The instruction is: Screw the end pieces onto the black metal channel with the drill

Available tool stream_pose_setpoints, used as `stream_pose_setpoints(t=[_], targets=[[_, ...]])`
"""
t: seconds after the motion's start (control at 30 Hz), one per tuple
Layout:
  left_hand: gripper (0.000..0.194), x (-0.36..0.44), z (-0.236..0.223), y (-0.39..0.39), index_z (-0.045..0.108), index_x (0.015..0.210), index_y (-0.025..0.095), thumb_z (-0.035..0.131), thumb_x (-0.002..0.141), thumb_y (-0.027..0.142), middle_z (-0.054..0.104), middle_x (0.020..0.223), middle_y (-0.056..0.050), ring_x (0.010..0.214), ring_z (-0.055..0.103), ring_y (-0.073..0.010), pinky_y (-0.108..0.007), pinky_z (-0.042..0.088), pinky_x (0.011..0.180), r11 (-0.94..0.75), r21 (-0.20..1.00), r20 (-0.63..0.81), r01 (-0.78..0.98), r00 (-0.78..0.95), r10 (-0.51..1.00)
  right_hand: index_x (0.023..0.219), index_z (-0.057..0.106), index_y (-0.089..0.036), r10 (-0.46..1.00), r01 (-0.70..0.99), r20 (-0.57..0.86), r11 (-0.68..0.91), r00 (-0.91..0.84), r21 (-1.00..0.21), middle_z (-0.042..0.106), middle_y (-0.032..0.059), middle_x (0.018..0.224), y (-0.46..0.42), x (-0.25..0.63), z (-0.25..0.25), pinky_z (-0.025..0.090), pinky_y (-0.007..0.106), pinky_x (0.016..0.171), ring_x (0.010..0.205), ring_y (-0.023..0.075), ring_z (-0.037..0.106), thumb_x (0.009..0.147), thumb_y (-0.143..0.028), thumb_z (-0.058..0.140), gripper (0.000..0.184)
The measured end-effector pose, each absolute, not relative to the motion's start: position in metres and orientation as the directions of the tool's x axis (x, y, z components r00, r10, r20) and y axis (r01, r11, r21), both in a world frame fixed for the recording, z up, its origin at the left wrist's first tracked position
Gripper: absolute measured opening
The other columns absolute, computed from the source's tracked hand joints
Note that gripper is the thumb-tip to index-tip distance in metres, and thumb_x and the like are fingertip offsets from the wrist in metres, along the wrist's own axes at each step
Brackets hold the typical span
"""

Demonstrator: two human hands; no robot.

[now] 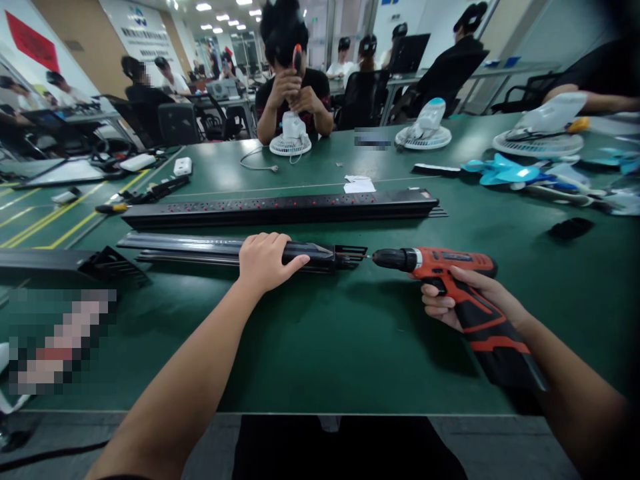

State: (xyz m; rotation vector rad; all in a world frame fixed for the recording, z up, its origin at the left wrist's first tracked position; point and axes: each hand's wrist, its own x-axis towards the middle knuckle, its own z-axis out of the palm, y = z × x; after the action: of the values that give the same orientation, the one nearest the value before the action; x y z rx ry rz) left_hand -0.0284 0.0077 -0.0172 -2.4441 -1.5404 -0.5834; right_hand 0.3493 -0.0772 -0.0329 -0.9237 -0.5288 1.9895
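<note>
My left hand (264, 262) wraps over a long black bar-shaped housing (200, 248) lying on the green table, its thumb along the top. Slotted black ends stick out at the housing's right end. In my right hand (480, 293) is an orange and black cordless drill (450, 263), held by its grip with a finger near the trigger. The drill's bit points left at the housing's slotted end, very close to it; whether they touch I cannot tell. Behind lies a second long black bar with red dots (280, 208).
Another black bar (45, 263) lies at the left. Across the table a person works on a white fan (291, 137) with a screwdriver (298, 59). More fan parts (425, 130), blue fan blades (505, 170) and a black piece (571, 228) are at the right.
</note>
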Motion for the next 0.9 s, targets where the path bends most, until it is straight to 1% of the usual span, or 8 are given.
stream_pose_setpoints(t=[0.33,0.47,0.63,0.9], targets=[[0.062,-0.0287,-0.0185,0.0079,0.071,0.106,0.023,0.041,0.095,0.076,0.075,0.098,-0.009,0.095,0.067,-0.0308,-0.046,0.046,0.089,-0.441,0.031,0.439,0.897,0.384,0.812,0.099,0.053,-0.025,0.847,-0.509,-0.407,-0.531,-0.341,-0.678,0.053,0.0007,0.070,-0.0781,0.3487,-0.0313,0.040,0.028,0.045,0.047,0.0099,0.036,0.073,-0.042,0.048,0.032],[0.061,-0.0284,-0.0178,0.0077,0.071,0.105,0.024,0.041,0.095,0.075,0.075,0.098,-0.009,0.095,0.067,-0.0308,-0.046,0.046,0.090,-0.442,0.042,0.439,0.896,0.381,0.814,0.102,0.052,-0.025,0.847,-0.520,-0.401,-0.532,-0.350,-0.669,0.052,0.0004,0.070,-0.0781,0.3500,-0.0333,0.040,0.028,0.045,0.047,0.0093,0.035,0.075,-0.042,0.046,0.033],[0.061,-0.0279,-0.0165,0.0067,0.071,0.106,0.022,0.041,0.095,0.075,0.075,0.100,-0.009,0.097,0.067,-0.0316,-0.046,0.046,0.089,-0.440,0.042,0.431,0.897,0.381,0.818,0.101,0.052,-0.025,0.842,-0.530,-0.393,-0.538,-0.369,-0.655,0.053,0.0002,0.071,-0.0777,0.3509,-0.0346,0.040,0.026,0.046,0.048,0.0087,0.036,0.075,-0.042,0.046,0.032],[0.060,-0.0285,-0.0173,0.0075,0.071,0.107,0.023,0.042,0.095,0.075,0.075,0.101,-0.009,0.099,0.066,-0.0318,-0.046,0.045,0.090,-0.433,0.058,0.429,0.899,0.370,0.824,0.099,0.053,-0.026,0.846,-0.508,-0.405,-0.532,-0.347,-0.677,0.053,0.0004,0.071,-0.0777,0.3503,-0.0338,0.040,0.029,0.045,0.047,0.0099,0.037,0.074,-0.043,0.047,0.031]])
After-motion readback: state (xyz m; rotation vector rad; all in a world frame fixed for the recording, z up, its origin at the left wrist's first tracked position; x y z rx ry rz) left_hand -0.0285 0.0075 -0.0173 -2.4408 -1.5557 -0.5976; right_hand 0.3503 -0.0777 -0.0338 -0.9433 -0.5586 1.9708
